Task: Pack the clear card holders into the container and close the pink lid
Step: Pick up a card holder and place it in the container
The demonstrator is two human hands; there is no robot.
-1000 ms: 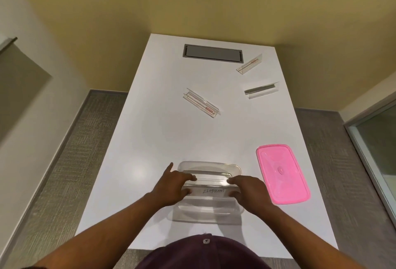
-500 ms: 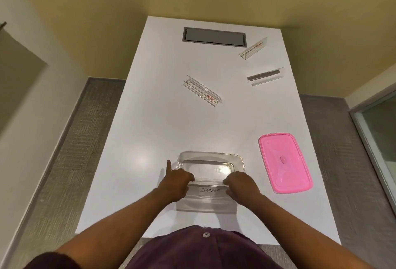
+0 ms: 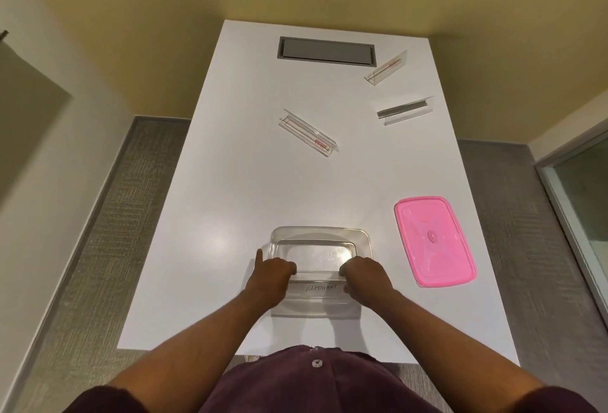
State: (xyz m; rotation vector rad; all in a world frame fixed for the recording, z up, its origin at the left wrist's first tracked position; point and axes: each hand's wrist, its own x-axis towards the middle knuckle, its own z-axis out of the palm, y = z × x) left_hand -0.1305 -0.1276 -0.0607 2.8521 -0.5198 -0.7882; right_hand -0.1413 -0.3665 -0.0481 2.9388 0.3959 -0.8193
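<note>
Left hand (image 3: 271, 277) and right hand (image 3: 365, 281) each grip an end of a card holder (image 3: 320, 288), seemingly lowered into the otherwise empty container (image 3: 320, 235).

Bright, even overhead light leaves a soft glare patch on the white table (image 3: 217, 241); wide-angle edges bend outward.

Lid (image 3: 435, 241) right of container (image 3: 320, 238); three holders (image 3: 309, 132) behind.

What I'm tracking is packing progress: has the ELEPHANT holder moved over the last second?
Yes. The holder has shifted toward the person, from the middle of the container to its near wall; the container kept its gap to the lid.
</note>
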